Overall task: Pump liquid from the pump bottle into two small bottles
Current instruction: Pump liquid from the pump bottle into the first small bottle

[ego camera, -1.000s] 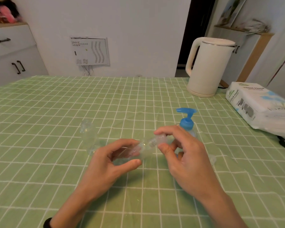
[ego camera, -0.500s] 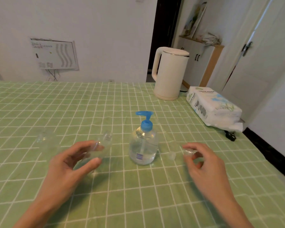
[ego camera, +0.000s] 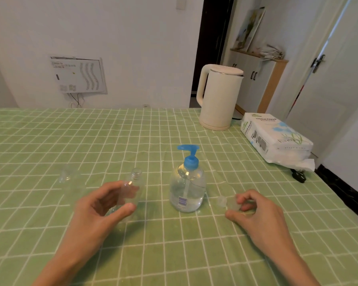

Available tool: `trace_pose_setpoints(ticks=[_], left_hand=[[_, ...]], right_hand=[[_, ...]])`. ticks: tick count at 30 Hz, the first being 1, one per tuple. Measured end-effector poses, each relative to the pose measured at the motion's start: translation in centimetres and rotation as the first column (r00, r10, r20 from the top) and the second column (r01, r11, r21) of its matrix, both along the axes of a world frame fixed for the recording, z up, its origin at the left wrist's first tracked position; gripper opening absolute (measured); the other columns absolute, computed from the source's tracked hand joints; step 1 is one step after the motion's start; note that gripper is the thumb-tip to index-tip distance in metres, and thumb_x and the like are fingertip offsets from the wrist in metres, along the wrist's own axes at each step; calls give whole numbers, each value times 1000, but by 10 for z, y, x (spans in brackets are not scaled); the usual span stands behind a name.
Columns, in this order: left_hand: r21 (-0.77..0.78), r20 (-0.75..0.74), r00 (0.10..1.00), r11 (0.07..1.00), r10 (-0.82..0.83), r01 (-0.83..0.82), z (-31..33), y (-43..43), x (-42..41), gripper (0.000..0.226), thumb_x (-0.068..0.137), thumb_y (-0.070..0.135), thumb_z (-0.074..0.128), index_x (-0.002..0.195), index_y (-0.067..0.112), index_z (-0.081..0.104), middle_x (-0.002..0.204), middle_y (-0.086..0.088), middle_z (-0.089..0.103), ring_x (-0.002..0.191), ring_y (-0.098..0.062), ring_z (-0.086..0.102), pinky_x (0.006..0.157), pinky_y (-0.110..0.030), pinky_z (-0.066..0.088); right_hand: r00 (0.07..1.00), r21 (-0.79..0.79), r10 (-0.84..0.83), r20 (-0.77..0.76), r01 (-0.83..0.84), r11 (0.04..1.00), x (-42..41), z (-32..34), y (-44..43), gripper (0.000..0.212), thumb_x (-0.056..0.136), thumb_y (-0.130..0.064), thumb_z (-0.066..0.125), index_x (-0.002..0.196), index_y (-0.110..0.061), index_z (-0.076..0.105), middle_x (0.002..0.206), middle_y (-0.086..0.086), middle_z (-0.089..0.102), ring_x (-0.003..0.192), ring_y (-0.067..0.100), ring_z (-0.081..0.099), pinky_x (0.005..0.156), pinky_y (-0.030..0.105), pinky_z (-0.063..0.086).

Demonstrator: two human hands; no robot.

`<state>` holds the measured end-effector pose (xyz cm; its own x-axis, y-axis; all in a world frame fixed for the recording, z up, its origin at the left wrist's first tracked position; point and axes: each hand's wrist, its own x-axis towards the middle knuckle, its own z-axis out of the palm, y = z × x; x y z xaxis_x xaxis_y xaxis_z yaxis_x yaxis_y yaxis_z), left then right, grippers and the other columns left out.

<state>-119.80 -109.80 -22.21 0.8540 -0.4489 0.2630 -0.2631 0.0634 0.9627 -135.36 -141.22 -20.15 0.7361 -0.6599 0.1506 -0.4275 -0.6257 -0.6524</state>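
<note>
A clear pump bottle (ego camera: 187,186) with a blue pump head stands upright in the middle of the green checked table, its spout pointing left. My left hand (ego camera: 103,205) grips a small clear bottle (ego camera: 132,186) just left of it, uncapped, threaded neck up and tilted slightly right. My right hand (ego camera: 256,211) rests on the table right of the pump bottle, its fingertips pinching a small clear cap (ego camera: 234,204). Another clear cap (ego camera: 221,201) lies on the cloth beside it. A second small clear bottle (ego camera: 67,176) stands further left, hard to make out.
A cream electric kettle (ego camera: 219,98) stands at the table's far right. A pack of tissue paper (ego camera: 275,137) lies near the right edge, with a black plug (ego camera: 298,175) beside it. The table's right edge drops off close to my right hand.
One second ago both hands were together, twisting the cap on the small bottle. Now they are apart: the left holds the uncapped bottle more upright, the right has lowered the cap to the table.
</note>
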Motion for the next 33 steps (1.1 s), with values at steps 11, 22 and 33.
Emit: trace_pose_setpoints(ticks=[11,22,33], left_hand=[[-10,-3,996,996,93,-93,9,-18,-9,45,75,22,83,119,23,76,117,5,81,114,-14,74,104,-36,57],[-217,-202,978,971,59,-103,22,-54,22,58,62,39,91,119,36,79,126,4,78,111,-13,76,80,-19,60],[-455,-369,917,890,-151,-37,6,-81,29,40,56,13,89,92,23,77,102,-9,79,79,-10,73,60,-19,55]], right_hand=[[851,381,164,499,-385,841,91,84,65,37,102,-55,37,106,-39,70,112,-22,72,101,-6,66,89,31,47],[865,486,212,454,-440,755,130,83,67,36,102,-33,43,98,-17,75,89,1,79,77,21,76,73,29,49],[861,483,242,448,-461,744,136,70,61,39,82,-46,46,86,-22,78,86,3,78,75,22,75,62,22,49]])
